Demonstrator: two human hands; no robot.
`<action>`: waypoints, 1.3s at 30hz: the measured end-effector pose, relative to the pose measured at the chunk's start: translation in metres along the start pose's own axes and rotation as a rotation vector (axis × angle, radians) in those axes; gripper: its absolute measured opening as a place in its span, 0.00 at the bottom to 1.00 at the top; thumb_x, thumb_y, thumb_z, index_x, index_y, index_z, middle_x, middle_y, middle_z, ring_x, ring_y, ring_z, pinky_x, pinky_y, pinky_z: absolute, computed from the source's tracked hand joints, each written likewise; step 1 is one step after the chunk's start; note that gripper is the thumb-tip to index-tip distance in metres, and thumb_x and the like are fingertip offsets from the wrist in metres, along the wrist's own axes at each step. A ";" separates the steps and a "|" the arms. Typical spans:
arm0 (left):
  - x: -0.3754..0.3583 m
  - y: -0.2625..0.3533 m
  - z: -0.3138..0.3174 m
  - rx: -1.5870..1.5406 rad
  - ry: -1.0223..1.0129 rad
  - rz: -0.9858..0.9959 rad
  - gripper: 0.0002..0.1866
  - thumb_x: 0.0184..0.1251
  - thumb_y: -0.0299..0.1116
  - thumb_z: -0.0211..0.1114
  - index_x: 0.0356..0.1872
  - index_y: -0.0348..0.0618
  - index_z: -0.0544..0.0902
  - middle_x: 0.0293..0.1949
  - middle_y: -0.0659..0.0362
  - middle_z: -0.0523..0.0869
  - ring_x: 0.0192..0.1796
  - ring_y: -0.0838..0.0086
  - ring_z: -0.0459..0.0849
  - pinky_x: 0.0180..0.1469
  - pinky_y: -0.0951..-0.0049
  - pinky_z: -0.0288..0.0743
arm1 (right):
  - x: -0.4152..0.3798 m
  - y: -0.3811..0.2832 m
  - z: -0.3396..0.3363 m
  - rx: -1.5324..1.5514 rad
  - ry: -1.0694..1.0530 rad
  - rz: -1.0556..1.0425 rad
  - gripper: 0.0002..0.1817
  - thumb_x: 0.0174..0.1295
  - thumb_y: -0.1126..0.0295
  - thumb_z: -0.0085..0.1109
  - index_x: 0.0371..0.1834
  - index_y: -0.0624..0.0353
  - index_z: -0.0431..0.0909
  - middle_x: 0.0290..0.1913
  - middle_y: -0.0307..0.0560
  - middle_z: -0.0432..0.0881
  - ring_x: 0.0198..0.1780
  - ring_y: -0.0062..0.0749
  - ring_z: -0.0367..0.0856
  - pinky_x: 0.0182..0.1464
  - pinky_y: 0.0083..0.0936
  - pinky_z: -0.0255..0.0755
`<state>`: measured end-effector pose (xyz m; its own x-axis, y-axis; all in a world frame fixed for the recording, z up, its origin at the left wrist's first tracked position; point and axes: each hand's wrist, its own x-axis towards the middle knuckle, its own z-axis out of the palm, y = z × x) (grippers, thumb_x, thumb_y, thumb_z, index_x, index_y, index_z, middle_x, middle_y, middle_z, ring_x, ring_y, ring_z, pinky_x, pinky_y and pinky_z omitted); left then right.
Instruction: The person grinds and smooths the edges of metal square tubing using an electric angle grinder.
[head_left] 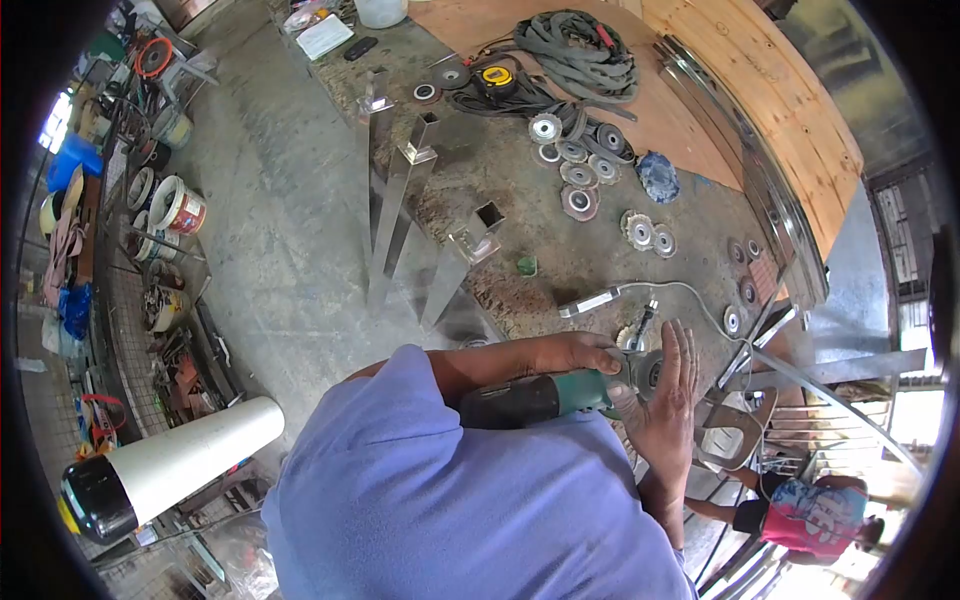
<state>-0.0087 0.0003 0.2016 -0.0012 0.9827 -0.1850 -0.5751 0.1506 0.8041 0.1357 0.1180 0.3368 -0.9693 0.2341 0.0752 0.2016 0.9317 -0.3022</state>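
Currently, the green-and-black grinder [578, 391] is held across the front of the blue shirt [470, 490], its head end clamped by the left hand [585, 353]. The right hand [664, 402] is spread flat beside its disc [650, 371].

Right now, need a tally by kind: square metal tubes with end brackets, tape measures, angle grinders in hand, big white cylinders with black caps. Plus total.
Square metal tubes with end brackets: 3
Tape measure: 1
Angle grinder: 1
White cylinder with black cap: 1
Total: 6
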 end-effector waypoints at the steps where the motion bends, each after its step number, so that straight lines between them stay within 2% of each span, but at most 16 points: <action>1: -0.001 -0.001 0.000 0.015 0.019 -0.001 0.47 0.65 0.56 0.72 0.75 0.31 0.66 0.67 0.50 0.77 0.67 0.66 0.75 0.71 0.68 0.66 | 0.001 -0.001 0.000 0.003 -0.002 -0.006 0.59 0.59 0.29 0.60 0.79 0.66 0.56 0.77 0.67 0.61 0.80 0.66 0.53 0.79 0.60 0.46; 14: 0.015 -0.039 0.033 0.062 0.093 0.063 0.42 0.69 0.53 0.69 0.75 0.34 0.68 0.67 0.53 0.78 0.68 0.67 0.74 0.72 0.69 0.64 | -0.025 0.030 -0.010 0.061 -0.012 -0.070 0.58 0.60 0.29 0.60 0.79 0.66 0.56 0.78 0.66 0.60 0.81 0.65 0.53 0.80 0.60 0.45; 20: 0.018 -0.032 0.063 0.062 0.122 0.059 0.39 0.71 0.50 0.69 0.74 0.34 0.69 0.66 0.52 0.79 0.67 0.69 0.75 0.72 0.70 0.65 | -0.041 0.049 -0.008 0.012 -0.053 -0.052 0.61 0.56 0.28 0.61 0.80 0.65 0.55 0.78 0.66 0.60 0.81 0.65 0.52 0.80 0.61 0.44; 24: 0.028 -0.034 0.065 0.143 0.097 0.102 0.36 0.71 0.49 0.68 0.72 0.35 0.72 0.64 0.53 0.81 0.66 0.69 0.76 0.71 0.69 0.66 | -0.045 0.056 -0.010 -0.005 -0.066 -0.065 0.61 0.55 0.27 0.61 0.80 0.64 0.56 0.78 0.67 0.59 0.81 0.65 0.52 0.80 0.62 0.44; 30: 0.035 -0.045 0.064 0.171 0.170 0.149 0.35 0.69 0.51 0.68 0.67 0.35 0.77 0.60 0.54 0.84 0.61 0.69 0.79 0.67 0.69 0.69 | -0.040 0.061 -0.008 -0.079 -0.073 -0.142 0.61 0.53 0.27 0.63 0.80 0.63 0.57 0.78 0.68 0.59 0.81 0.64 0.52 0.80 0.63 0.43; 39: 0.031 -0.050 0.054 0.218 0.228 0.148 0.37 0.68 0.53 0.68 0.68 0.33 0.77 0.61 0.51 0.84 0.62 0.67 0.79 0.69 0.67 0.68 | -0.032 0.054 -0.003 -0.105 -0.113 -0.157 0.61 0.51 0.28 0.65 0.81 0.58 0.57 0.81 0.64 0.56 0.83 0.61 0.48 0.80 0.63 0.40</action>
<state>0.0643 0.0292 0.1862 -0.2685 0.9500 -0.1595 -0.3668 0.0523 0.9288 0.1778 0.1615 0.3212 -0.9984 0.0565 0.0048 0.0545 0.9794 -0.1942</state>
